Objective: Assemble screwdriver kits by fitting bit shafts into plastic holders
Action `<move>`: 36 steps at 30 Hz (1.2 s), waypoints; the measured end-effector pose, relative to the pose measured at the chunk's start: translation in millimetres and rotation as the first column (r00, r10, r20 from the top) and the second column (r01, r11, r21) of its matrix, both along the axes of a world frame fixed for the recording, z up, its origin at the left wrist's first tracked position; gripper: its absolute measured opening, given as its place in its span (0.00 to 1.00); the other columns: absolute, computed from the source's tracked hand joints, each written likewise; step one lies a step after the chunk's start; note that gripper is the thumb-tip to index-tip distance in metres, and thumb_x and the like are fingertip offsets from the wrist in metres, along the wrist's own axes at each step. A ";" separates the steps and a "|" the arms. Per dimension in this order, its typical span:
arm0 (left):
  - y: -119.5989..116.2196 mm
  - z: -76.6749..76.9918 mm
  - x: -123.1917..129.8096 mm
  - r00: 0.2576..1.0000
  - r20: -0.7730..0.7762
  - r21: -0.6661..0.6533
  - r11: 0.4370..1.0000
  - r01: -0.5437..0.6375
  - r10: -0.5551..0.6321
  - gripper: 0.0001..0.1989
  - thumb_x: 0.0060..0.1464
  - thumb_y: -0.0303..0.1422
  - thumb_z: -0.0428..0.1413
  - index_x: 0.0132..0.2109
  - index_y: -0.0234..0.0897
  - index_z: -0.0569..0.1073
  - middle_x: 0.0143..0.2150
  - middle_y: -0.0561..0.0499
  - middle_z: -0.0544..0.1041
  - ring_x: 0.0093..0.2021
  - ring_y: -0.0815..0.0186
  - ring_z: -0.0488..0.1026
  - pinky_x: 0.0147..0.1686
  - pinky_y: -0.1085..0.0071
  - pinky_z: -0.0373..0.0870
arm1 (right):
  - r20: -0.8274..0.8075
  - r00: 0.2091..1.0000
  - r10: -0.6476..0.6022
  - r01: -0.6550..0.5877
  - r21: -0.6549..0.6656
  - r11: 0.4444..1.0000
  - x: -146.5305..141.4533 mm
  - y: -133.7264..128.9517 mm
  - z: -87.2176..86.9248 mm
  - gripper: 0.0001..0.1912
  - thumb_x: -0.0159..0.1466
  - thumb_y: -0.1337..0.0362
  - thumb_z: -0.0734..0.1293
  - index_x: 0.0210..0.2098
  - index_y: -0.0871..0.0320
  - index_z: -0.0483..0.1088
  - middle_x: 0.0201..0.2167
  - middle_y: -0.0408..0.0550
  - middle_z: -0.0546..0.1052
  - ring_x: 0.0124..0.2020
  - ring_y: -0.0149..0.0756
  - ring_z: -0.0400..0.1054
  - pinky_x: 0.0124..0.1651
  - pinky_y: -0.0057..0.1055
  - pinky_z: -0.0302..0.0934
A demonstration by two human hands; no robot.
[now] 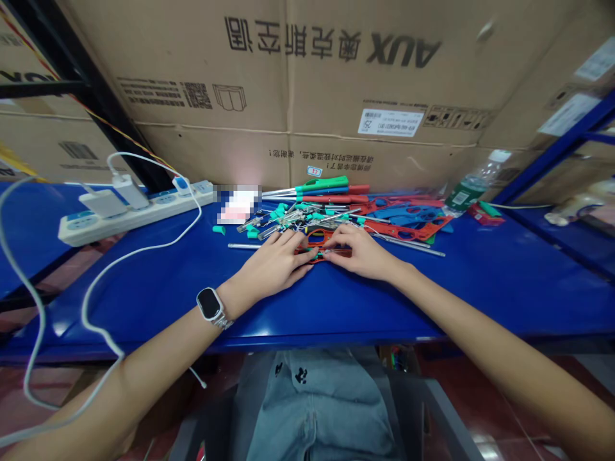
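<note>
An orange-red plastic shell (317, 237) lies on the blue table between my two hands, with a small green part (317, 254) inside it. My left hand (276, 264) has its fingers bent over the shell's left end, thumb near the green part. From the right, my right hand (360, 251) pinches something small and thin at the shell's middle; the fingers cover most of it. Just behind the hands is a pile of metal and green lighter parts (293, 218). A metal tube (244, 246) lies left of the shell.
Red and blue plastic shells (408, 214) and a bottle (473, 187) are at the right. Green and red lighters (321, 184) lie at the back against a cardboard box (192, 134). A power strip (139, 214) with white cables (98, 282) occupies the left side.
</note>
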State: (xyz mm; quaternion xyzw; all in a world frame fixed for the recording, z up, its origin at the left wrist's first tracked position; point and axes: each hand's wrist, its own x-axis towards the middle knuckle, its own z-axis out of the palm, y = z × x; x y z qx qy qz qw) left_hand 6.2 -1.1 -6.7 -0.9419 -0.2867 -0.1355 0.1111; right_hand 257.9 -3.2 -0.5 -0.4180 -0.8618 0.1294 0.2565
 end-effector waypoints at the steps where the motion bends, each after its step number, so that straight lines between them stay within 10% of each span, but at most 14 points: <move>1: -0.3 -1.1 -0.7 1.000 0.013 0.002 1.000 0.000 0.000 0.18 0.71 0.39 0.52 0.61 0.40 0.78 0.53 0.40 0.75 0.53 0.52 0.69 0.51 0.58 0.67 | -0.029 0.999 -0.015 0.015 0.003 1.000 0.8 2.4 1.2 0.06 0.69 0.65 0.69 0.44 0.57 0.79 0.41 0.50 0.78 0.45 0.41 0.71 0.52 0.43 0.63; 11: 1.5 7.9 -9.8 0.965 0.261 -0.088 0.996 0.001 0.022 0.24 0.66 0.47 0.58 0.61 0.37 0.73 0.53 0.41 0.75 0.53 0.52 0.71 0.55 0.55 0.69 | 0.181 0.974 -0.139 0.142 -0.006 0.990 16.1 48.7 14.4 0.10 0.61 0.66 0.75 0.43 0.58 0.78 0.44 0.53 0.79 0.48 0.46 0.72 0.53 0.43 0.64; 27: 55.5 34.3 -12.6 0.817 0.567 -0.074 0.995 -0.071 0.100 0.16 0.71 0.40 0.48 0.37 0.38 0.73 0.37 0.46 0.74 0.40 0.59 0.71 0.43 0.61 0.67 | 0.094 0.991 -0.097 0.092 0.053 0.994 12.7 35.6 3.8 0.04 0.65 0.68 0.70 0.34 0.55 0.71 0.37 0.49 0.80 0.43 0.44 0.72 0.48 0.41 0.63; 32: 56.0 30.6 -6.2 0.739 0.670 -0.126 0.992 0.015 0.074 0.16 0.71 0.41 0.49 0.38 0.38 0.74 0.35 0.48 0.76 0.37 0.62 0.71 0.41 0.64 0.68 | -0.031 0.995 -0.094 0.096 0.044 0.994 8.2 17.5 12.0 0.13 0.71 0.67 0.61 0.53 0.55 0.71 0.37 0.48 0.82 0.34 0.42 0.75 0.40 0.39 0.67; 36: 43.8 24.2 -12.9 0.697 0.705 -0.242 0.968 0.064 0.130 0.15 0.70 0.42 0.51 0.45 0.38 0.77 0.38 0.48 0.80 0.38 0.63 0.75 0.37 0.67 0.69 | -0.079 0.997 0.003 0.005 0.098 0.995 1.9 9.5 11.9 0.21 0.75 0.66 0.58 0.65 0.50 0.68 0.56 0.51 0.80 0.53 0.44 0.77 0.56 0.45 0.69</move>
